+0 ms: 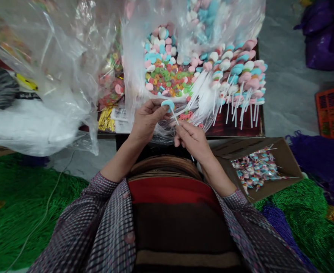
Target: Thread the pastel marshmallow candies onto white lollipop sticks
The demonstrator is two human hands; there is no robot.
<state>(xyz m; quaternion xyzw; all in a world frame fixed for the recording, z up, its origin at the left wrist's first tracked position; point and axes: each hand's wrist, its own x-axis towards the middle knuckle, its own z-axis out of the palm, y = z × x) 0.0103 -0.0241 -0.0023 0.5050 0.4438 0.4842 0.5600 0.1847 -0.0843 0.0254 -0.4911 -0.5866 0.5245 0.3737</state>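
Between thumb and fingers, my left hand [149, 119] pinches a flat blue candy [167, 105] at the table's front edge. A thin white stick [174, 116] runs from that candy down to my right hand [191, 139], whose fingers are closed on it. Just beyond my hands lie a heap of pink, white and blue candies [162, 47] and small coloured candy rings [169, 77], on clear plastic. A bundle of white sticks [202, 94] rests to the right of the rings. Finished-looking candy sticks [245, 72] are stacked at the table's right end.
Large clear plastic bags [58, 57] cover the left of the table. A cardboard box [287, 163] with wrapped candy sticks stands below right. Green stringy material [303, 208] lies on the floor on both sides. An orange crate [333, 112] is at far right.
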